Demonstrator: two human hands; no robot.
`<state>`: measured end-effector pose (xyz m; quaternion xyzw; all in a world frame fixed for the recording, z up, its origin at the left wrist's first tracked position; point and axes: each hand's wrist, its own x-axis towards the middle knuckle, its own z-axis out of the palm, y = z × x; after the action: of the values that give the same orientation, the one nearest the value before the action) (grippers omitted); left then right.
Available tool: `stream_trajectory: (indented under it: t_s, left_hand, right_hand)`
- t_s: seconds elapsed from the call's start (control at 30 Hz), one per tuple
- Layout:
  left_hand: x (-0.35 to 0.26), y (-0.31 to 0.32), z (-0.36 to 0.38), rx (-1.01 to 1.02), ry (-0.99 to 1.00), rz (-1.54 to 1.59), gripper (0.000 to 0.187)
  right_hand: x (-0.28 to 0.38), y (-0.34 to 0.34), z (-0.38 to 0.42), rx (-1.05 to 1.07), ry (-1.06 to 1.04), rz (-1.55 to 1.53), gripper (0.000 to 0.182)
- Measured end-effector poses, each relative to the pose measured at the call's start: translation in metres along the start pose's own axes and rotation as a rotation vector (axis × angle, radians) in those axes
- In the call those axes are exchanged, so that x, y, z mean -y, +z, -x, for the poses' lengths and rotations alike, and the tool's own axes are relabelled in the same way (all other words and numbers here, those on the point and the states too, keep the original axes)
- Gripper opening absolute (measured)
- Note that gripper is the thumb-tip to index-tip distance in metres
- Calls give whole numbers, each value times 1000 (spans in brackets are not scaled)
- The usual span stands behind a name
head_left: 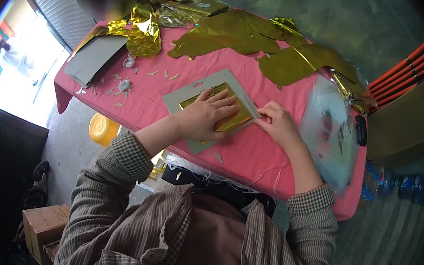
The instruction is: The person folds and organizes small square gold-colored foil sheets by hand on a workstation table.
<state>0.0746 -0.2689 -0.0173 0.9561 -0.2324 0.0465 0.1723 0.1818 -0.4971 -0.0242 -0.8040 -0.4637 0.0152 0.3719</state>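
Near the frame's centre, a flat grey-and-gold packet [232, 122] is being pressed onto the table [250, 160] by the left hand [202, 117], fingers spread, while its right edge is being pinched by the fingers of the right hand [279, 124]. Lightness, a stiff backing and a slippery, easily creased face are being suggested, so edge holds are being favoured.
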Motion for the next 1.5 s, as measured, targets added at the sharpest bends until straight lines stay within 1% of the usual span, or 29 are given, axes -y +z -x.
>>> stream_trajectory:
  t_s: [0.13, 0.2, 0.33, 0.4, 0.5, 0.73, 0.83, 0.93, 1.03, 1.1, 1.13, 1.2, 1.33, 1.4, 1.5]
  left_hand:
    - [-2, -2, -3, 14, -9, -7, 71]
    - [-4, -4, -4, 29, -30, -20, 71]
    - [-6, -8, -6, 26, -36, -38, 70]
    - [-6, -9, -6, 18, -29, -43, 69]
    - [-7, -6, -6, 11, -26, -48, 69]
    - [-2, -2, -5, 30, -38, -7, 67]
    - [4, -4, -2, 46, 9, 32, 66]
    - [5, -9, -2, 65, 28, 62, 64]
    - [4, -12, -3, 83, 47, 13, 64]
    - [-1, -10, -2, 23, 29, -15, 65]
    - [-3, -8, 0, 23, 28, -14, 65]
    - [-8, -4, 2, 32, -34, -9, 66]
    - [-19, 1, 3, 21, -82, -45, 65]
    - [-19, 8, 4, -69, -81, -29, 59]
    - [-24, 12, 3, -107, -101, -30, 58]
  right_hand:
    - [1, 2, 1, -12, 3, 23, 21]
    - [7, -5, 0, 28, 89, -28, 20]
    - [18, -8, 9, 22, 147, 12, 16]
    - [19, -5, 15, -45, 97, 140, 14]
    - [19, -2, 16, -96, 62, 130, 10]
    - [19, 10, 10, -123, 6, 199, 10]
    - [18, 13, 10, -155, -8, 195, 5]
    - [19, 11, 12, -139, -25, 203, 6]
    - [19, 7, 14, -111, -39, 194, 10]
    - [20, 5, 16, -123, -29, 176, 13]
    - [22, 5, 17, -122, -29, 176, 13]
    - [30, 2, 21, -67, -91, 282, 17]
    - [45, 7, 30, -33, -129, 308, 20]
    - [49, 9, 33, -15, -125, 383, 23]
    - [52, 12, 35, -13, -129, 428, 26]
